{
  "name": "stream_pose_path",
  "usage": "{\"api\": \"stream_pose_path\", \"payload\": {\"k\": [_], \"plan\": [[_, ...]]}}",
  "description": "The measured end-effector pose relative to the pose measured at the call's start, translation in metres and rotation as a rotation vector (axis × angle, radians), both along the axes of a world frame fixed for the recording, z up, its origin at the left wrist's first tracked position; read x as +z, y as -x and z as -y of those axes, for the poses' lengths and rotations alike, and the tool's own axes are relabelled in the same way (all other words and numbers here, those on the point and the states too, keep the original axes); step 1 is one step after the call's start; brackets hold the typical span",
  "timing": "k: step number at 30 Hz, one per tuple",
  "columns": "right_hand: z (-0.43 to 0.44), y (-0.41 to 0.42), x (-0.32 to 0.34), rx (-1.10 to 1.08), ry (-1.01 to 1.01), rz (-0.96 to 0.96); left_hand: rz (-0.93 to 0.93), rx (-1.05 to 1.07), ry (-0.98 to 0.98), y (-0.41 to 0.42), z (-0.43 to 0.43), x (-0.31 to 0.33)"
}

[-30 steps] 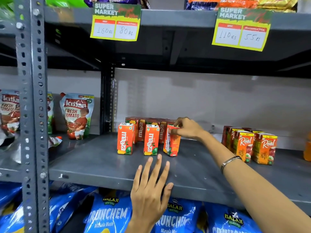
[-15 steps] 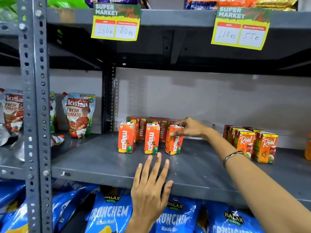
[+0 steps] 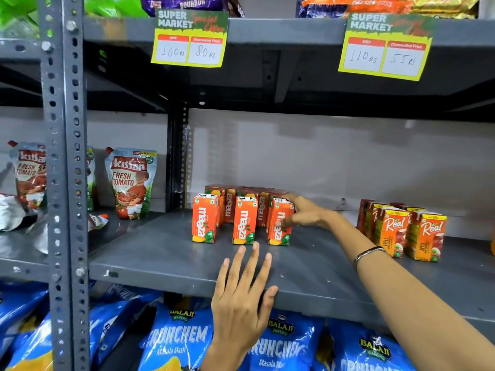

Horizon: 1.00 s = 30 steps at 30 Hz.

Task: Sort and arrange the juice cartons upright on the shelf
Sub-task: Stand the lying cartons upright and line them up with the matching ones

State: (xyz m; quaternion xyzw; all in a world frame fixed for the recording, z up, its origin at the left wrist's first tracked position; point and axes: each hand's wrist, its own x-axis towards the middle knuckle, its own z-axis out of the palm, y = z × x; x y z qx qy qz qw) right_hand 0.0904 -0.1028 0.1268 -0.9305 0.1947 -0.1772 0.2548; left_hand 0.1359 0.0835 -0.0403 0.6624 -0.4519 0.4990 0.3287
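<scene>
Matt grey painted metal shelf (image 3: 166,261); glossy printed cartons (image 3: 205,222); shiny plastic crisp bags (image 3: 176,341).

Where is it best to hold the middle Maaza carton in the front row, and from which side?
Probably by its two narrow side walls near the top, coming from the front: the middle Maaza carton stands upright with gaps on both sides, while more cartons stand close behind it.

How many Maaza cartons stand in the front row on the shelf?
3. The left carton, the middle carton, and the right carton, which the right hand touches. More stand behind them, partly hidden.
</scene>
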Motion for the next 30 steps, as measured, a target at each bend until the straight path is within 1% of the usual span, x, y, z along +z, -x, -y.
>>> {"api": "stream_pose_path", "payload": {"k": [6, 10, 13, 15, 17, 19, 22, 23, 24, 25, 26, 28, 30], "plan": [[0.002, 0.003, 0.001, 0.038, -0.083, -0.039, -0.005, -0.012, -0.010, 0.000, 0.000, 0.001], [0.003, 0.004, 0.001, 0.048, -0.084, -0.038, -0.036, -0.034, -0.030, 0.000, -0.002, 0.000], [0.001, 0.006, -0.003, 0.031, -0.098, 0.015, -0.090, -0.077, -0.083, 0.003, -0.006, 0.003], [0.003, 0.007, -0.009, 0.015, -0.120, 0.046, -0.175, -0.160, -0.080, 0.010, -0.009, 0.008], [0.008, 0.010, -0.014, -0.015, -0.146, 0.053, -0.289, -0.288, 0.009, 0.017, -0.016, 0.019], [0.012, 0.015, -0.019, -0.046, -0.175, 0.014, -0.383, -0.386, 0.138, 0.014, -0.027, 0.039], [0.017, 0.021, -0.027, -0.071, -0.231, -0.062, -0.566, -0.457, 0.328, -0.029, -0.042, 0.074], [0.018, 0.022, -0.029, -0.069, -0.249, -0.061, -0.643, -0.456, 0.348, -0.051, -0.046, 0.085], [0.019, 0.022, -0.031, -0.065, -0.257, -0.051, -0.714, -0.432, 0.318, -0.074, -0.049, 0.093], [0.018, 0.021, -0.034, -0.063, -0.255, -0.039, -0.789, -0.397, 0.240, -0.096, -0.050, 0.099], [0.018, 0.020, -0.035, -0.059, -0.254, -0.026, -0.875, -0.377, 0.134, -0.115, -0.050, 0.103], [0.014, 0.016, -0.038, -0.033, -0.284, 0.013, -1.027, -0.424, -0.123, -0.142, -0.045, 0.105], [0.010, 0.011, -0.040, -0.015, -0.341, 0.074, -1.066, -0.504, -0.382, -0.157, -0.039, 0.102]]}}
